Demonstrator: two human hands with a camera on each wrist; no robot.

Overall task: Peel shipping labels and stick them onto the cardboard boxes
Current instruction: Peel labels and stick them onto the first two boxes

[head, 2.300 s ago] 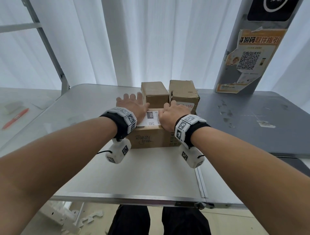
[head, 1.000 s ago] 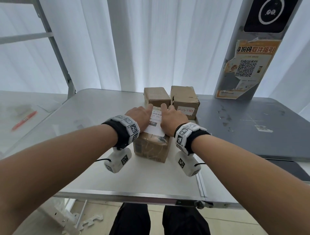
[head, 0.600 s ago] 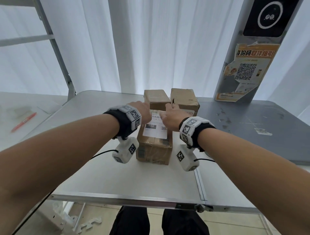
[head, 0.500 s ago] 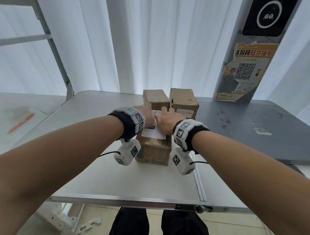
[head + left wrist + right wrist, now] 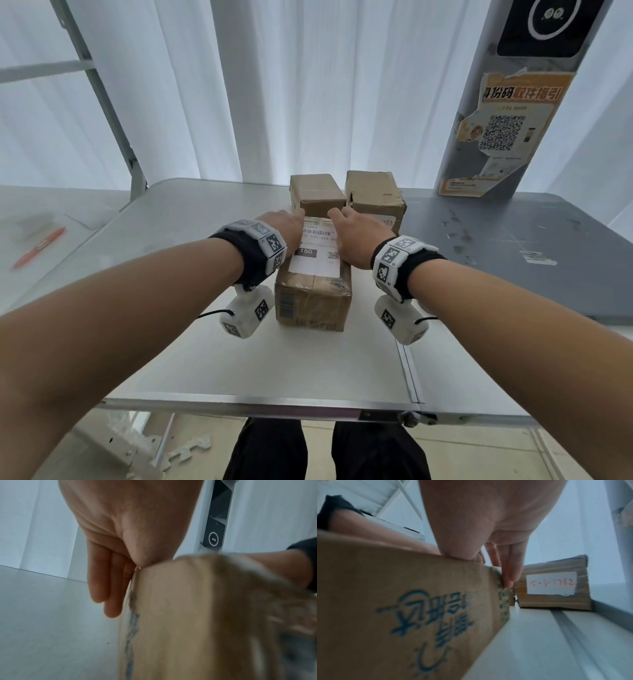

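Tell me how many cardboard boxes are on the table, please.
3. The nearest box lies between the left hand and right hand; the second box stands behind it, left; the third box behind, right. Others may hide behind them.

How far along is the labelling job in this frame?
Done: the white shipping label lies flat on the near brown cardboard box. In hand: left hand and right hand press that box's sides. Left: the rear left brown box shows no label.

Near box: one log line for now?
near box | shipping label flat on top | left hand pressing left edge | right hand pressing right edge
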